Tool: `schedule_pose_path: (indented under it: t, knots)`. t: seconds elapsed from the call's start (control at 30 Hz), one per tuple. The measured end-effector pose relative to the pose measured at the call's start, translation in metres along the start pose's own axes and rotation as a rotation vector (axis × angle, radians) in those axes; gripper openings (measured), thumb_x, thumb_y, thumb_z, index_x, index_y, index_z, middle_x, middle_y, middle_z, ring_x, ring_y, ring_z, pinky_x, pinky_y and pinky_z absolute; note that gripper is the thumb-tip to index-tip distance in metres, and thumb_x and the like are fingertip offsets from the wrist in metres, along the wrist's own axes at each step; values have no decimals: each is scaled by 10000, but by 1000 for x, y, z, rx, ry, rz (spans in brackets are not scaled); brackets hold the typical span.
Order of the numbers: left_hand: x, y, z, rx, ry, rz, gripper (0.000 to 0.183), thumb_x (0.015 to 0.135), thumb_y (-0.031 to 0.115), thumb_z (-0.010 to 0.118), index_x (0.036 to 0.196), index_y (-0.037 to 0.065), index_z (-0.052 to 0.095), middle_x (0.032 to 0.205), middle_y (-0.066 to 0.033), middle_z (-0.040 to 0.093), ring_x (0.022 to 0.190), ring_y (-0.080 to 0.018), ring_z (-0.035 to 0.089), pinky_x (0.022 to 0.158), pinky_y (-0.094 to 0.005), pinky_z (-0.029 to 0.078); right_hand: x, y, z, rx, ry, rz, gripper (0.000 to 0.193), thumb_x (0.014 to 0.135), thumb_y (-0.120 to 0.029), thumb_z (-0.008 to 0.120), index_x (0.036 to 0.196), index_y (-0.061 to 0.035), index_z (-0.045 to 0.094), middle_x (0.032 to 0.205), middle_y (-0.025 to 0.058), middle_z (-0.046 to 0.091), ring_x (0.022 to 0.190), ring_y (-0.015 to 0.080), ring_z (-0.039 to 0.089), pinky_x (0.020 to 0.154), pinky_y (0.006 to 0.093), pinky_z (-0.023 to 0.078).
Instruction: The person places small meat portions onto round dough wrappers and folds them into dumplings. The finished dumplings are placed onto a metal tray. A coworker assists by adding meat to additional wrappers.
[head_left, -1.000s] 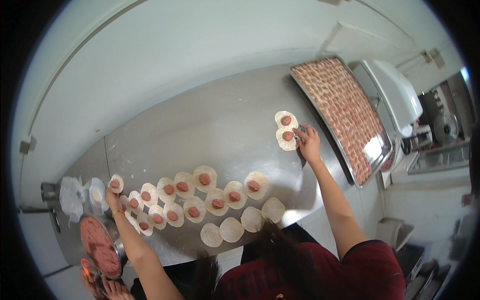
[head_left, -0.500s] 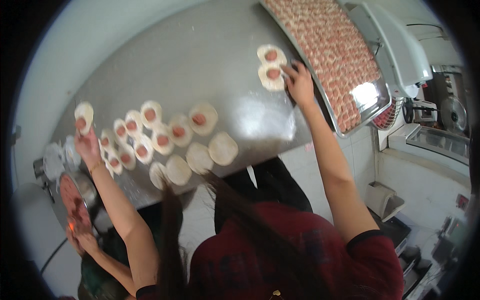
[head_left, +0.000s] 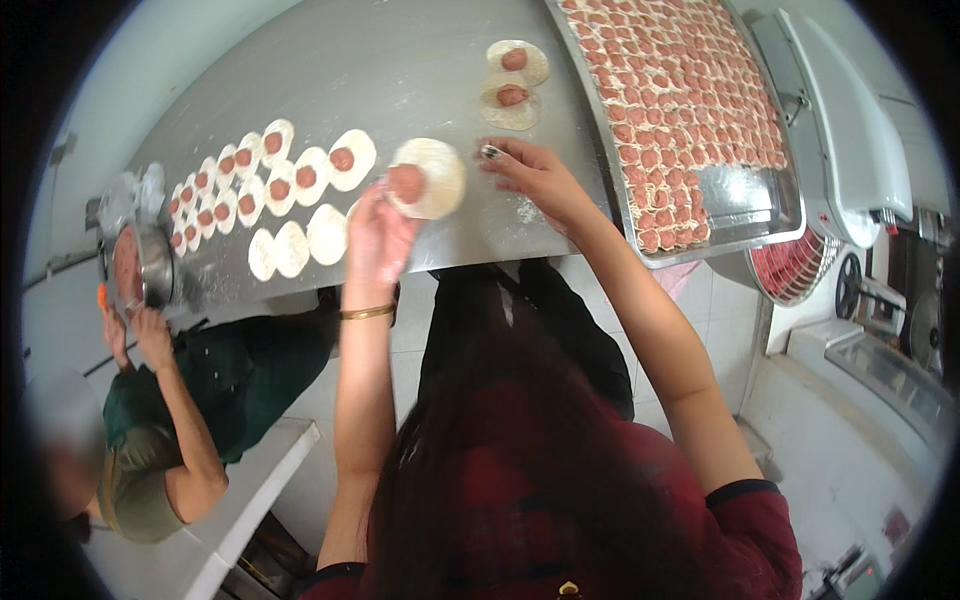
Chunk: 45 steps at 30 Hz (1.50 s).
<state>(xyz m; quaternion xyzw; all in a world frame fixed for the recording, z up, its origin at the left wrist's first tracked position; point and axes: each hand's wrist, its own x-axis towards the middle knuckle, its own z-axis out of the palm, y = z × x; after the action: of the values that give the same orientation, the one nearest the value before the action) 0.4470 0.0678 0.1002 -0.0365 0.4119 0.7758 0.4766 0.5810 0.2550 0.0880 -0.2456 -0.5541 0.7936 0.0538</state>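
In my left hand (head_left: 382,235) is a round dough wrapper with a lump of pink meat filling (head_left: 430,180), raised above the table and gripped at its edge. My right hand (head_left: 530,178) hovers to the right of it, fingers loosely bent and apart, with a small dark and white spot at the fingertips that I cannot make out. Just beyond that hand, two filled wrappers (head_left: 515,90) lie overlapping. At the left, rows of filled wrappers (head_left: 272,143) lie flat, and in front of them are several plain wrappers (head_left: 326,236).
A large metal tray (head_left: 655,262) of filled dumplings stands at the right, beside a white machine (head_left: 850,130). A red basket (head_left: 797,265) sits below. At the left, a co-worker's hands (head_left: 140,338) are by a metal bowl of meat filling (head_left: 130,270) on the steel table (head_left: 420,60).
My left hand has brought the filled wrapper from the far left to the middle. My right hand has drawn away from the two overlapping wrappers. The whole view has shifted.
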Motion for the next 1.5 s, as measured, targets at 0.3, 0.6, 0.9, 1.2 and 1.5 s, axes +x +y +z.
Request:
schedule_pose_path:
  t: [0.3, 0.6, 0.9, 1.2, 1.5]
  knots:
    - [-17, -48, 31, 330, 30, -6, 327, 949, 159, 378, 1210, -28, 444, 1175, -124, 554, 1040, -203, 595, 855, -327, 531, -24, 33, -4, 318, 10, 151, 120, 890, -114, 583, 938, -7, 609, 876, 41, 603, 800, 145, 600, 726, 281, 511]
    - [3, -83, 2, 1192, 202, 213, 262, 912, 80, 388, 1051, -5, 593, 853, -57, 618, 775, -101, 587, 689, -229, 480, -21, 58, -14, -62, 170, 82, 183, 903, -62, 533, 1020, 53, 614, 914, 81, 648, 778, 119, 616, 694, 247, 515]
    - [-4, -82, -7, 1065, 223, 232, 293, 858, 41, 473, 1109, -14, 614, 831, -101, 640, 722, -151, 586, 655, -273, 467, -24, 63, -11, -22, 116, 12, 251, 828, -29, 581, 1061, 57, 618, 921, 93, 666, 812, 158, 637, 731, 253, 511]
    - [-2, -85, -9, 1227, 248, 313, 281, 841, 52, 520, 1100, 12, 624, 801, -76, 637, 654, -72, 546, 587, -229, 440, -19, 56, -3, -727, 249, -106, 226, 813, -99, 623, 995, 32, 643, 832, 105, 681, 740, 137, 637, 641, 288, 517]
    - [-4, -92, -6, 825, 207, 200, 311, 850, -20, 468, 1121, 10, 618, 1018, -137, 645, 852, -173, 639, 734, -291, 528, -35, 71, -1, 45, 248, 77, 316, 810, -1, 533, 1115, 60, 590, 984, 122, 653, 785, 174, 630, 685, 274, 513]
